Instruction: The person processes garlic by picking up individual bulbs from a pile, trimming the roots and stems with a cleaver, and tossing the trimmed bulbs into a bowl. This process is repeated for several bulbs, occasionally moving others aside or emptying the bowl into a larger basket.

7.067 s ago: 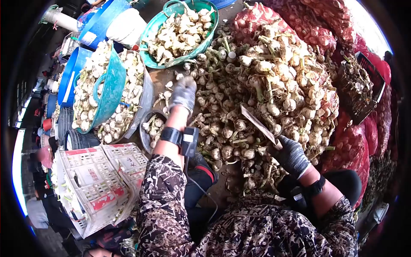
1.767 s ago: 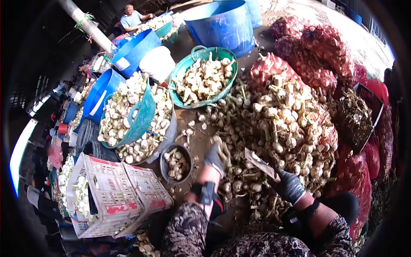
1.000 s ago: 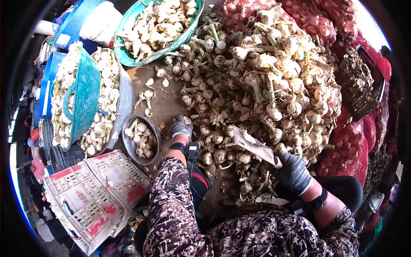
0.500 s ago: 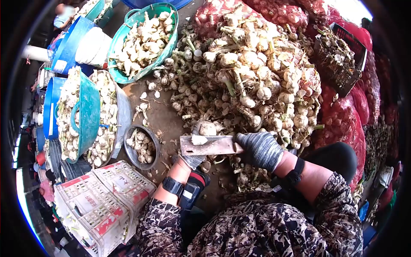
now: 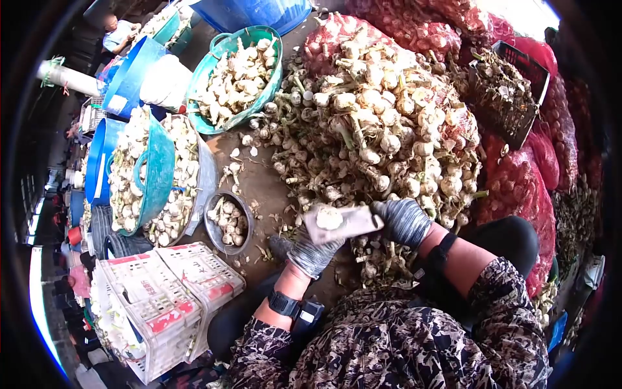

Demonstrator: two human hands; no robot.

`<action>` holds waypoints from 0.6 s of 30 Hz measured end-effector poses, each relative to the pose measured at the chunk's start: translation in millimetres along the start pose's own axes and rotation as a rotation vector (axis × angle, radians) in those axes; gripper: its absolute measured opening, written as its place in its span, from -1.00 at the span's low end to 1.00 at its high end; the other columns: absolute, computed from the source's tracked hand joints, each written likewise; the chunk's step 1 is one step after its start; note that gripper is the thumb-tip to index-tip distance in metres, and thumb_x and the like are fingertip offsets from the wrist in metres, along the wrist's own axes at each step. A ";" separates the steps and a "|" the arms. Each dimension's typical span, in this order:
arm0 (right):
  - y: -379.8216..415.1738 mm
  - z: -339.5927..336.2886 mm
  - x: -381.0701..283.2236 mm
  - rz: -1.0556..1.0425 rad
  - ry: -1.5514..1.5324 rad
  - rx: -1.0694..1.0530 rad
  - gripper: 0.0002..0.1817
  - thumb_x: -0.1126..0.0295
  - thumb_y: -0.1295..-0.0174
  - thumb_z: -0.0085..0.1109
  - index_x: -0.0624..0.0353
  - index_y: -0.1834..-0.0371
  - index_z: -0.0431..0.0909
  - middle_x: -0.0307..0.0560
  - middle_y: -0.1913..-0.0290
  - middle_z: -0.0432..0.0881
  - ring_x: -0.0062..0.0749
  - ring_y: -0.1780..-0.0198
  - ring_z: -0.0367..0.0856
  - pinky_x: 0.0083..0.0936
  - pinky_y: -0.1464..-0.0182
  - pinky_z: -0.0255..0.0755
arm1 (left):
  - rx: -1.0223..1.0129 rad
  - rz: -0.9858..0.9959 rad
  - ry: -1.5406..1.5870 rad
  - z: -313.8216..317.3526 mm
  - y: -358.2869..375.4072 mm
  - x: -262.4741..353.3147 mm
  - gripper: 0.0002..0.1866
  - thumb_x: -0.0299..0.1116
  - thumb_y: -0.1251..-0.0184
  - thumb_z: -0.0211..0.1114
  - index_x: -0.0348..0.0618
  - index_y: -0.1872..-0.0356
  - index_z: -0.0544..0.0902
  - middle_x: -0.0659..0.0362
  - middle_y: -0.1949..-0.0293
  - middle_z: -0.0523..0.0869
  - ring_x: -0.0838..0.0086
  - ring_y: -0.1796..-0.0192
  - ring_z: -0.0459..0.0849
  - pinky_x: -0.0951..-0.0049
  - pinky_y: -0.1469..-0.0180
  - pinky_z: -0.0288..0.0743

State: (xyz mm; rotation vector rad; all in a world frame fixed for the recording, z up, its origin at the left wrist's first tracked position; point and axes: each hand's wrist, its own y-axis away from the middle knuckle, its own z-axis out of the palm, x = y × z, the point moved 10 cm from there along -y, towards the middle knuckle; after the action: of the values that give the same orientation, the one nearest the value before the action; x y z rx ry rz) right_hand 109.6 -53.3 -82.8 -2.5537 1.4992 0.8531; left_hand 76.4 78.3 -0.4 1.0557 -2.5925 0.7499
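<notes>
The right hand (image 5: 403, 222) grips the handle of a cleaver (image 5: 342, 222), whose blade runs toward 9 o'clock, nearly level. A garlic bulb (image 5: 329, 218) lies against the flat of the blade, with the left hand (image 5: 312, 251) closed under it at 7 o'clock, nearer the bulb than the right. The garlic pile (image 5: 376, 129) rises at 12 o'clock on the dirt floor (image 5: 256, 178). A small metal bowl (image 5: 228, 222) sits at 9 o'clock, and a white crate (image 5: 168, 298) lies at 8 o'clock.
</notes>
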 end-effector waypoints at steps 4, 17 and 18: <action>4.8 1.3 63.5 0.362 -0.211 0.011 -0.63 0.11 -0.31 0.28 0.12 -0.03 0.61 0.06 0.38 0.72 -0.16 0.34 0.72 -0.26 0.21 0.60 | 0.054 -0.552 0.546 -14.7 22.7 -29.5 -0.48 -0.47 -0.20 0.44 -0.17 -0.12 0.37 0.24 0.17 0.56 0.51 0.15 0.53 0.50 -0.02 0.48; -1.0 -11.9 -35.0 0.012 -1.157 0.122 -0.40 0.11 -0.12 0.54 0.14 -0.17 0.56 -0.19 0.02 0.70 -0.53 -0.01 0.61 -0.46 -0.11 0.51 | 0.296 -0.909 1.720 61.3 38.5 -44.7 -0.29 -0.04 -0.40 0.33 -0.23 -0.40 0.31 0.11 -0.21 0.56 0.37 -0.29 0.51 0.36 -0.29 0.43; 0.0 -10.9 -39.8 0.004 -1.051 0.086 -0.39 0.11 -0.13 0.54 0.14 -0.18 0.56 -0.17 0.01 0.71 -0.50 -0.03 0.62 -0.44 -0.13 0.50 | 0.217 -0.916 1.935 76.1 34.5 -40.5 -0.43 -0.05 -0.41 0.34 -0.14 -0.30 0.47 0.20 -0.06 0.67 0.42 -0.22 0.58 0.43 -0.18 0.49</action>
State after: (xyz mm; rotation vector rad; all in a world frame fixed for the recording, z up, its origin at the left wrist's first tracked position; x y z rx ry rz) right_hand 99.4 -25.3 -54.2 -1.5230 1.1081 1.6821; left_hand 78.6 81.3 -93.1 0.6632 -0.3555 0.9381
